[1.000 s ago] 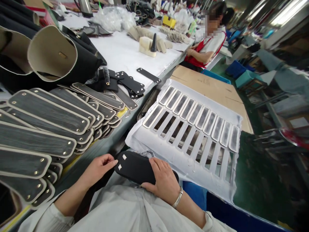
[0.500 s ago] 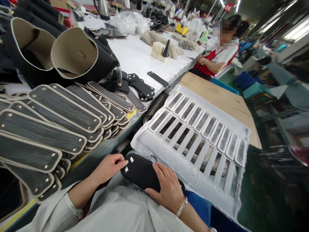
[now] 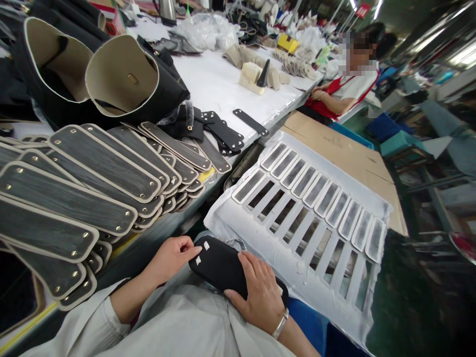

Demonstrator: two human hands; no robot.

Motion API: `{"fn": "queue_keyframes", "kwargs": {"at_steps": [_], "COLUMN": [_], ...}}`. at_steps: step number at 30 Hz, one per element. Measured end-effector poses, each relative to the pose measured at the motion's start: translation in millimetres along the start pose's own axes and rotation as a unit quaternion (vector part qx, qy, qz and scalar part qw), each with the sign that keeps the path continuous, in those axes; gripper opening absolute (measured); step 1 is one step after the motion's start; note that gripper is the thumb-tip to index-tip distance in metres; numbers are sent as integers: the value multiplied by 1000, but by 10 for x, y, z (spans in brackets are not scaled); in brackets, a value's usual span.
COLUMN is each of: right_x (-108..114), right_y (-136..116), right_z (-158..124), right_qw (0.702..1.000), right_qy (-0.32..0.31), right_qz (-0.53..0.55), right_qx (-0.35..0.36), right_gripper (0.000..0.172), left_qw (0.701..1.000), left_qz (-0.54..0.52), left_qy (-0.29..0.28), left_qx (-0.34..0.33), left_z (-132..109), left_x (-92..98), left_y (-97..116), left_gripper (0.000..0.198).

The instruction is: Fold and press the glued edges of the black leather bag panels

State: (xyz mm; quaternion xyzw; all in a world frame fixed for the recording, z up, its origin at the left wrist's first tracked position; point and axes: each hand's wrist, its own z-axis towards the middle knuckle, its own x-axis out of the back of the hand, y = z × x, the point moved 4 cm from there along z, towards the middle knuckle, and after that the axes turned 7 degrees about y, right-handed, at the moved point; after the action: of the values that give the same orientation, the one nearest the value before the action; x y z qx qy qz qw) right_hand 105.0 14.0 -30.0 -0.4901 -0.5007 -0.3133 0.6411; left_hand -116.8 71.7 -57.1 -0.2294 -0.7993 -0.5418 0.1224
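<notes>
A black oblong leather piece (image 3: 219,265) with small white tabs near its left end lies across my lap. My right hand (image 3: 260,292) rests over its right half, fingers curved down on it. My left hand (image 3: 169,258) pinches its left end near the white tabs. A white cloth-covered rack (image 3: 260,233) in front of me carries a row of grey oblong pieces with pale edges (image 3: 316,191).
A fanned stack of grey oblong panels with brass studs (image 3: 82,183) fills the table at my left. Black bag bodies with cream lining (image 3: 122,79) stand behind it. Black straps (image 3: 223,134) lie further back. A seated person in red and white (image 3: 345,84) works at the far right. Cardboard (image 3: 334,144) lies beyond the rack.
The view has shifted slightly left and down. Both hands stay on the black piece with hardly any movement.
</notes>
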Motion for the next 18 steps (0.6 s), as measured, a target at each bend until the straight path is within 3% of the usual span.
{"fn": "queue_keyframes", "kwargs": {"at_steps": [7, 18], "right_x": [-51, -76], "right_y": [-162, -177], "right_z": [195, 176], "right_qw": [1000, 1000], "right_qy": [-1, -9], "right_qz": [15, 0], "right_qx": [-22, -9], "right_gripper": [77, 76], "left_qw": [1000, 995], "left_qz": [19, 80], "left_qy": [-7, -6], "left_qx": [-14, -51], "left_z": [17, 38], "left_x": [2, 53], "left_y": [-37, 33], "left_gripper": [38, 32]}}
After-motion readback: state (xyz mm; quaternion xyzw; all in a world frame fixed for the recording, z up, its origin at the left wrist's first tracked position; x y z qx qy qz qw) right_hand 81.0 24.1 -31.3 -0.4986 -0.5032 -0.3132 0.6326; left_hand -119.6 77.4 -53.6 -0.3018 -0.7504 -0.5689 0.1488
